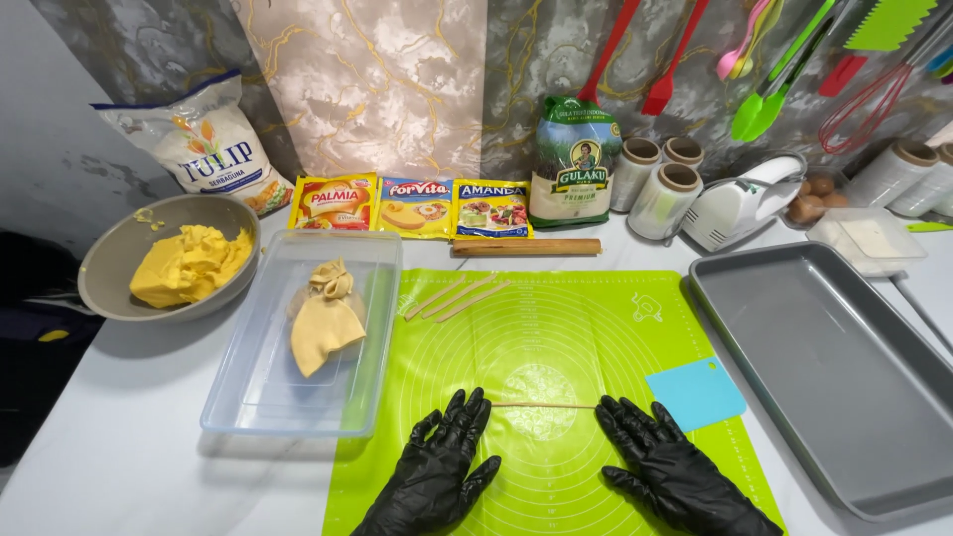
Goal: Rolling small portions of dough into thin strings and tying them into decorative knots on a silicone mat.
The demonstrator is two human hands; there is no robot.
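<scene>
While both gloved hands lie flat, fingers spread, on the green mat [556,328], left hand [442,462] & right hand [660,462] flank a thin dough stick [541,405], long axis running left-right, ends touching fingertips.

A white flour bag [204,146], three red, blue and yellow sachets [413,206] and a green sugar bag [574,164] line the wall.

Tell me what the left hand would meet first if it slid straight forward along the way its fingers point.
The left hand lies flat on the green mat, fingers pointing up and slightly right. It would probably first meet the thin dough strand at its fingertips; further on lie three pale strips.
</scene>
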